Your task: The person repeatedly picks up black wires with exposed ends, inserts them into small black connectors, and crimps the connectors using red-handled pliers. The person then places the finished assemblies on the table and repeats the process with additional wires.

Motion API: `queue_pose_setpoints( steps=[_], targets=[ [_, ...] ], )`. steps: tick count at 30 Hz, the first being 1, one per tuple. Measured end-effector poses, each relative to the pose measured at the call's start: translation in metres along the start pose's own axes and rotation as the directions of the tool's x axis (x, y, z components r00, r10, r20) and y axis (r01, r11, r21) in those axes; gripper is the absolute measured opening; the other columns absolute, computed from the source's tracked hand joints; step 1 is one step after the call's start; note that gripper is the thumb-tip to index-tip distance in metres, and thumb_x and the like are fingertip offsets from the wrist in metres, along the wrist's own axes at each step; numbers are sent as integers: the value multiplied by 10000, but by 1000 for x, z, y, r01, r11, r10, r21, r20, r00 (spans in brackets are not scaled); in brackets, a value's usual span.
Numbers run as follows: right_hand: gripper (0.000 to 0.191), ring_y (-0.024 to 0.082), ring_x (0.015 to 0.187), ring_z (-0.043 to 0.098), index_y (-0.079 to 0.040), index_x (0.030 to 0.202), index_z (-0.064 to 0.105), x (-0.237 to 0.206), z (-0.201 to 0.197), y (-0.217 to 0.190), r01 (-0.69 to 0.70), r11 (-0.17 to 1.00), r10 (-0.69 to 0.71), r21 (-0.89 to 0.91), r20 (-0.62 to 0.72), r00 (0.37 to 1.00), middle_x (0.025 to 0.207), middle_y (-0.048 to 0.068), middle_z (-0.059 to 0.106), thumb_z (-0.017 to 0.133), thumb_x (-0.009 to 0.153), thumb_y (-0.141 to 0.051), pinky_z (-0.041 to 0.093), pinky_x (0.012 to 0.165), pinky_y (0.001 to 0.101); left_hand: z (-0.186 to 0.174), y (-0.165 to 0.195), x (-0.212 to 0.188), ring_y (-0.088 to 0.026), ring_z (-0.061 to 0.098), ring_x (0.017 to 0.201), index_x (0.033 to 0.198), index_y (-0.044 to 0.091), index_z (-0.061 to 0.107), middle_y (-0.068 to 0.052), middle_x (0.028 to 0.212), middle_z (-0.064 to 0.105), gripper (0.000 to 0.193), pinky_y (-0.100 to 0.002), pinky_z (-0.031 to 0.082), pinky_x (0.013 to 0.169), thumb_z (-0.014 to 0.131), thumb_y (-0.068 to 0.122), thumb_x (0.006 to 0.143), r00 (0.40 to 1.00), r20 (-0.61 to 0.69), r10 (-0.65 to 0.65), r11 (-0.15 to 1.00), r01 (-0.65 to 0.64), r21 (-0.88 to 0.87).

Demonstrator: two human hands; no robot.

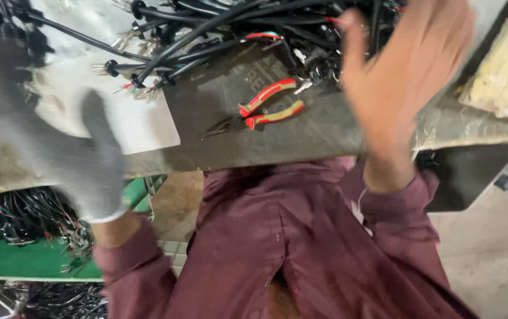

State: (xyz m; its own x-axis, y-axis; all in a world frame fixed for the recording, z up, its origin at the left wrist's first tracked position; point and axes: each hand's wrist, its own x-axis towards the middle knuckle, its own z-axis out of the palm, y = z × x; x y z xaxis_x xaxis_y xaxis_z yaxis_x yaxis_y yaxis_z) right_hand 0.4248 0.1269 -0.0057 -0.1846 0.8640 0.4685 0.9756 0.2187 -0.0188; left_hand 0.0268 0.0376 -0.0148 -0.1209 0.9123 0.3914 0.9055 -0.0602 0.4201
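Observation:
My left hand [59, 142] wears a grey knit glove and hovers blurred over the left part of the worktable [325, 136], fingers spread, holding nothing. My bare right hand [401, 71] is raised over the table's right side, fingers apart, close to a heap of black cables [254, 23] with metal terminals at their ends. Between the hands, a pair of pliers with red and yellow handles [268, 106] lies on the dark tabletop. Both arms wear maroon sleeves.
A white sheet [141, 124] lies on the table's left part under the cable ends. Below the table on the left, a green bin [23, 257] holds more black wires. A yellowish board [505, 65] rests at the far right.

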Motion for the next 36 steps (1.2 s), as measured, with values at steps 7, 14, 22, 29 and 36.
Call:
queue_pose_setpoints(
  steps=[7, 14, 22, 29, 36],
  targets=[
    [311, 195, 625, 448, -69, 1121, 509, -10, -67, 4, -307, -40, 245, 951, 307, 919, 802, 43, 521, 471, 1153, -376, 451, 594, 362, 46, 152, 31, -373, 527, 1307, 1411, 95, 567, -138, 1376, 590, 629, -479, 410, 1116, 828, 250, 860, 889, 234, 394, 832, -237, -502],
    [266, 134, 487, 316, -140, 1183, 433, -13, -76, -10, -72, -725, 115, 685, 223, 968, 660, 0, 383, 356, 1090, -377, 351, 510, 356, 74, 191, 28, -299, 637, 1212, 1334, 69, 610, -110, 1321, 643, 441, -371, 520, 1053, 752, 309, 992, 744, 314, 590, 358, 107, -928],
    [289, 110, 446, 240, -59, 1128, 536, -27, -71, -75, -196, -598, 169, 777, 362, 917, 612, -1, 326, 546, 1105, -347, 251, 493, 327, 79, 125, -18, -185, 568, 1199, 1345, 16, 580, -98, 1277, 615, 311, -327, 448, 1088, 535, 151, 1069, 689, 517, 508, 102, 548, -831],
    [202, 238, 603, 616, -24, 1045, 650, -1, -88, -83, 178, 628, -398, 758, 116, 910, 726, 62, 599, 718, 939, -182, 428, 529, 360, 22, 141, 28, -272, 574, 1284, 1486, 67, 381, -129, 1394, 549, 560, -459, 488, 1113, 609, 335, 1050, 902, 427, -64, -84, 422, -903],
    [268, 328, 740, 629, -28, 1079, 616, 2, -58, -91, 119, 684, -312, 720, 141, 939, 847, 132, 630, 753, 914, -188, 471, 659, 433, 32, 141, 7, -212, 547, 893, 1115, 27, 596, -127, 1054, 608, 239, -306, 463, 810, 584, 266, 1133, 915, 388, 108, -15, 392, -920]
  ],
)
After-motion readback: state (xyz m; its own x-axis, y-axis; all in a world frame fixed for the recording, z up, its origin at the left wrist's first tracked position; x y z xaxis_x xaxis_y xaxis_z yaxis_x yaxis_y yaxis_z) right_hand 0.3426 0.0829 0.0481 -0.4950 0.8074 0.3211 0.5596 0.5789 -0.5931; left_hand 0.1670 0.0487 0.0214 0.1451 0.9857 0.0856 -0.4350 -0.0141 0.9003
